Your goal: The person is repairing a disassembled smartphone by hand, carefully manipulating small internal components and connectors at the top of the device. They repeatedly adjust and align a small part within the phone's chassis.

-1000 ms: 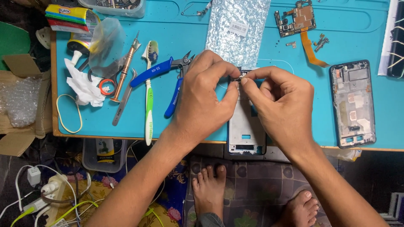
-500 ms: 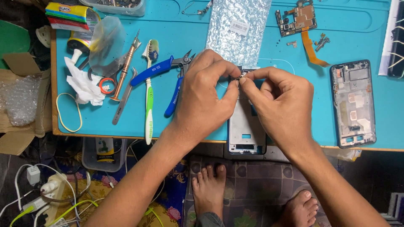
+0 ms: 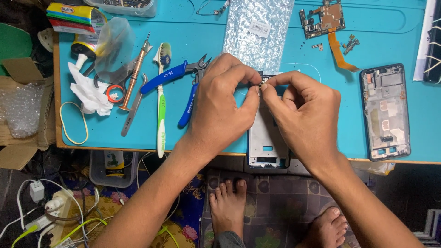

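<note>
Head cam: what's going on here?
A person works at a blue mat covered with phone parts. Both hands, left hand and right hand, pinch a tiny part between their fingertips, just above a white phone frame that overhangs the mat's near edge. A second frame lies to the right, a circuit board near the top. Blue cutters, a toothbrush and a screwdriver lie untouched to the left.

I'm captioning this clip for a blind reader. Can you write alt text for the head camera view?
Left hand and right hand pinch a tiny part between them above a white phone frame on a blue mat. Blue cutters and a toothbrush lie to the left.
</note>
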